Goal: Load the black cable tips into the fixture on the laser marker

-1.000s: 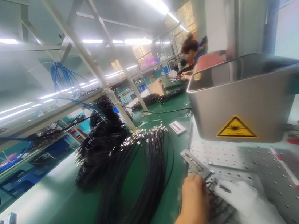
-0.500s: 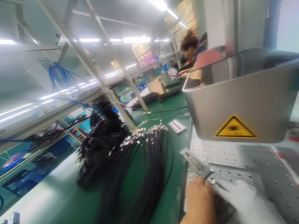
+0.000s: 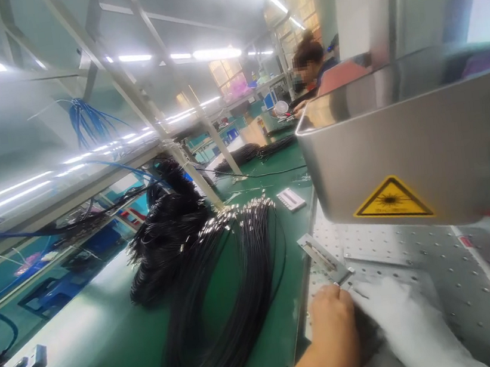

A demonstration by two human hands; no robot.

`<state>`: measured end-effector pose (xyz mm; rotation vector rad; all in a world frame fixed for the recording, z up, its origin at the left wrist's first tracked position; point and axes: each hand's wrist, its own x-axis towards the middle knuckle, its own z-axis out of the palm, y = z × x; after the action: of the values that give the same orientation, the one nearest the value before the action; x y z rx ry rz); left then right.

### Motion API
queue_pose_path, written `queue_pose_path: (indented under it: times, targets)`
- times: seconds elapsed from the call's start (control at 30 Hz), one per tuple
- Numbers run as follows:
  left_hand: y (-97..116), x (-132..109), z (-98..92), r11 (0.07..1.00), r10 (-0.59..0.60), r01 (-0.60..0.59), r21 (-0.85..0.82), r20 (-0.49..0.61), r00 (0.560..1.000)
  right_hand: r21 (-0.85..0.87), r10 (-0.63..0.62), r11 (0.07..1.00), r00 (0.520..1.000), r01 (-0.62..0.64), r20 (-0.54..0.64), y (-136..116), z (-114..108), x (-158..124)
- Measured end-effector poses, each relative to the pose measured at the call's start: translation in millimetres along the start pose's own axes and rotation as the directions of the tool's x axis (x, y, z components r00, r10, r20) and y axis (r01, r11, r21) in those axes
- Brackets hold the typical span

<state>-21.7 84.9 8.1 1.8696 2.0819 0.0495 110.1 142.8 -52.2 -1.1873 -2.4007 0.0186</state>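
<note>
My left hand (image 3: 334, 319), bare, is curled with its fingers closed at the near end of a small metal fixture (image 3: 322, 257). What those fingers hold is hidden behind the knuckles. My right hand (image 3: 402, 313) wears a white glove and lies close beside the left, its fingertips near the fixture's lower end. Motion smears the glove, so its grip cannot be made out. Both hands are over a perforated metal plate (image 3: 460, 275). To the left, a looped bundle of black cables (image 3: 258, 284) with shiny metal ends lies on the green table (image 3: 114, 357).
A metal housing (image 3: 368, 161) with a yellow laser warning sign overhangs the plate. A red-and-white stick (image 3: 481, 261) lies on the right. More black cables (image 3: 165, 230) are heaped by the shelf post. Beyond, a co-worker (image 3: 311, 69) sits at the bench. A pale slotted block (image 3: 291, 199) lies nearby.
The view has shifted slightly, and the housing fills more of the right side. Both hands stay by the fixture; the gloved fingertips have become blurrier.
</note>
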Motion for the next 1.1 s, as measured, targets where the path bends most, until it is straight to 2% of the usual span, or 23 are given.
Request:
queue_pose_path:
  times: [0.07,0.17,0.23,0.33,0.47,0.6,0.67,0.73,0.8,0.87,0.93,1.0,1.1]
  targets:
    - [1,-1,-5.4,0.999,0.0,0.0,0.04,0.013,1.0,0.038,-0.012,0.999,1.0,0.012,-0.013,4,3,-3]
    - [-2,-1,-13.6,0.999,-0.006,0.007,0.048,-0.035,0.999,0.122,-0.033,0.991,0.993,0.046,-0.111,28,8,-20]
    - [-6,-1,-17.3,0.998,0.032,-0.028,0.047,-0.088,0.996,0.174,0.017,0.985,0.986,0.013,-0.168,48,6,-36]
    - [-13,-5,-16.7,0.989,0.142,-0.136,0.051,-0.142,0.98,0.202,0.164,0.971,0.974,-0.131,-0.157,67,-2,-60]
    - [-22,-8,-10.5,0.961,0.275,-0.273,0.034,-0.145,0.95,0.222,0.213,0.958,0.967,-0.179,-0.14,65,-11,-73]
    - [-25,-9,-14.4,0.959,0.279,-0.284,0.006,-0.223,0.934,0.226,0.225,0.956,0.964,-0.189,-0.143,57,-20,-71]
    - [-23,-10,-16.0,0.949,0.308,-0.315,0.009,-0.235,0.922,0.208,0.214,0.963,0.958,-0.174,-0.19,56,-24,-70]
    - [-19,-11,-12.9,0.918,0.395,-0.395,0.045,-0.215,0.893,0.184,0.194,0.972,0.946,-0.149,-0.261,58,-25,-69]
    - [-15,-12,-5.4,0.86,0.509,-0.502,0.085,-0.171,0.843,0.168,0.168,0.978,0.937,-0.121,-0.307,59,-23,-69]
    - [-10,-13,3.5,0.792,0.61,-0.601,0.107,-0.126,0.782,0.165,0.157,0.98,0.942,-0.111,-0.298,57,-20,-71]
    - [-6,-13,10.5,0.748,0.663,-0.654,0.115,-0.076,0.745,0.171,0.178,0.976,0.945,-0.134,-0.275,54,-19,-72]
    - [-3,-13,14.2,0.743,0.664,-0.657,0.124,-0.018,0.747,0.176,0.192,0.973,0.951,-0.152,-0.24,52,-19,-73]
    - [1,-13,14.3,0.771,0.626,-0.626,0.118,0.041,0.779,0.178,0.173,0.975,0.96,-0.135,-0.22,53,-17,-72]
